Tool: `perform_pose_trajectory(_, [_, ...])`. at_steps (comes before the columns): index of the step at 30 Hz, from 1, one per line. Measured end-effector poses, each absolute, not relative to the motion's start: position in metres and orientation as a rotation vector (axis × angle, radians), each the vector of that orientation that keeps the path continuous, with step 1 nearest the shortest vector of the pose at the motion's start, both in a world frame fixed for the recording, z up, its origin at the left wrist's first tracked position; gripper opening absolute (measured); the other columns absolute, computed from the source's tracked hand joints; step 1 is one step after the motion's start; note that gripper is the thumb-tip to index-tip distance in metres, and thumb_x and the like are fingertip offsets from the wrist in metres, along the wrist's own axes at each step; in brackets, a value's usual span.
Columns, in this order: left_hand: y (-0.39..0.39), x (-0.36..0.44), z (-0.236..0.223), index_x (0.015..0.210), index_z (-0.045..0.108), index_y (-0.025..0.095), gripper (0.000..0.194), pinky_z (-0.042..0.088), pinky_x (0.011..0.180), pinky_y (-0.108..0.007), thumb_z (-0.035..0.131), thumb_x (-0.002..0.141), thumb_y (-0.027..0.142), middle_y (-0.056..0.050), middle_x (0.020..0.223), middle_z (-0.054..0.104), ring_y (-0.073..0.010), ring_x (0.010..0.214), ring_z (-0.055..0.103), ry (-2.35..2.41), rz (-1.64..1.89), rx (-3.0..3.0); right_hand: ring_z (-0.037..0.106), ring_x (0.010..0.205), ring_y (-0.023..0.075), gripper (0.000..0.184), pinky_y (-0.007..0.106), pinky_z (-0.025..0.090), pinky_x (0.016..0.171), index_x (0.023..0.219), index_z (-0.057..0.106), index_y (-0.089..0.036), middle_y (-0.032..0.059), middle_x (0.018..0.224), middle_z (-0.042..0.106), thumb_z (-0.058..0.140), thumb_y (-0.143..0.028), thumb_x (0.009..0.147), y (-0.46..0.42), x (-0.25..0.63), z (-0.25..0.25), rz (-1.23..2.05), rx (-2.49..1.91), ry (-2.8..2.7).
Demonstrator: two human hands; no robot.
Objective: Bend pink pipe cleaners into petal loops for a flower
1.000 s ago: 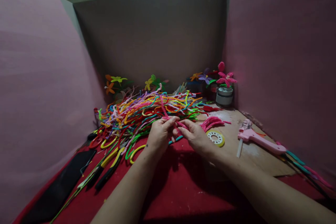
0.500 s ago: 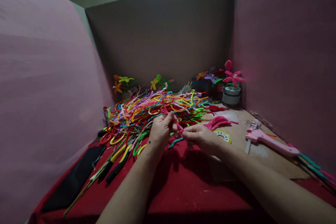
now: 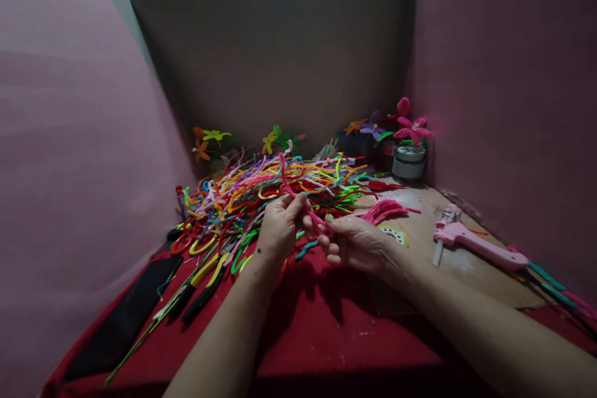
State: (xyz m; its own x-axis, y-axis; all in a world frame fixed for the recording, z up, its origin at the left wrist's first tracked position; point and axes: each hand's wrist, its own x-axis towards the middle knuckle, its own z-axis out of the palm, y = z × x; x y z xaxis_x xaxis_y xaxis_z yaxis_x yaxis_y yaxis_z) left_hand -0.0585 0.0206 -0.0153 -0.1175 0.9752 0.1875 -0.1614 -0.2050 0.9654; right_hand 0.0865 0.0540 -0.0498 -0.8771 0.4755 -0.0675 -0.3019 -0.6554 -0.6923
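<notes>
My left hand (image 3: 278,228) and my right hand (image 3: 357,241) are close together above the red cloth (image 3: 326,329). Both pinch the same pink pipe cleaner (image 3: 285,181), whose free end curves up over the heap. The left hand grips it between thumb and fingers; the right hand pinches its lower end. Just behind them lies a big heap of coloured pipe cleaners (image 3: 261,189). A small bunch of bent pink pieces (image 3: 386,209) lies to the right of my right hand.
A pink glue gun (image 3: 471,242) and a roll of tape (image 3: 395,234) rest on the wooden board (image 3: 448,267) at right. Finished pipe-cleaner flowers (image 3: 410,129) stand along the back wall, one in a small pot (image 3: 408,165). Dark tools (image 3: 200,289) lie at left. Pink panels close in both sides.
Both hands have risen slightly and drawn closer over the cloth, still holding the pink pipe cleaner. The view has shifted a little; nothing else on the table moved.
</notes>
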Motion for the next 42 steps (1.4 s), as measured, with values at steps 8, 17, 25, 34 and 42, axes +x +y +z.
perform_pose_trajectory(8, [0.020, -0.057, -0.016, 0.071, 0.060, 0.011, 0.026, 0.037, 0.034, -0.020, 0.061, 0.072, 0.037, 0.003, 0.042, 0.051, -0.0084, 0.032, 0.047, 1.047, 1.645, 1.157, 0.042, 0.044, 0.0043, 0.009, 0.019, 0.036, 0.042, 0.070, 0.060, -0.009, -0.0009, 0.057, 0.051, 0.064, -0.017, 0.071, 0.052, 0.078, -0.056, 2.321, -0.415, -1.015])
perform_pose_trajectory(17, [0.017, -0.054, -0.009, 0.068, 0.060, 0.011, 0.023, 0.036, 0.029, -0.021, 0.064, 0.069, 0.034, 0.004, 0.038, 0.050, -0.0104, 0.028, 0.046, 1.139, 1.705, 1.158, 0.050, 0.042, 0.0066, 0.015, 0.020, 0.046, 0.040, 0.080, 0.063, -0.008, 0.0009, 0.056, 0.059, 0.067, -0.017, 0.068, 0.049, 0.075, -0.052, 2.211, -0.488, -1.060])
perform_pose_trajectory(25, [0.014, -0.060, -0.003, 0.055, 0.056, 0.012, 0.032, 0.025, 0.028, -0.017, 0.066, 0.066, 0.040, 0.003, 0.032, 0.045, -0.0072, 0.026, 0.039, 1.328, 1.635, 1.164, 0.050, 0.037, 0.0069, 0.022, 0.021, 0.047, 0.037, 0.076, 0.061, -0.010, 0.0010, 0.055, 0.062, 0.072, -0.026, 0.065, 0.048, 0.075, -0.058, 2.150, -0.492, -1.184])
perform_pose_trajectory(34, [0.017, -0.066, -0.001, 0.068, 0.055, 0.014, 0.027, 0.027, 0.034, -0.014, 0.073, 0.060, 0.031, 0.007, 0.041, 0.044, -0.0017, 0.031, 0.034, 1.031, 1.523, 0.923, 0.049, 0.036, 0.0066, 0.024, 0.020, 0.046, 0.035, 0.073, 0.057, -0.012, 0.0000, 0.055, 0.061, 0.071, -0.030, 0.065, 0.046, 0.075, -0.058, 2.076, -0.480, -1.210])
perform_pose_trajectory(42, [0.020, -0.076, -0.008, 0.080, 0.062, 0.011, 0.025, 0.035, 0.040, -0.016, 0.072, 0.061, 0.024, 0.004, 0.048, 0.050, -0.0037, 0.040, 0.044, 0.917, 1.435, 1.008, 0.048, 0.037, 0.0062, 0.021, 0.019, 0.045, 0.035, 0.071, 0.055, -0.012, -0.0013, 0.053, 0.059, 0.069, -0.027, 0.067, 0.051, 0.076, -0.059, 2.142, -0.442, -1.142])
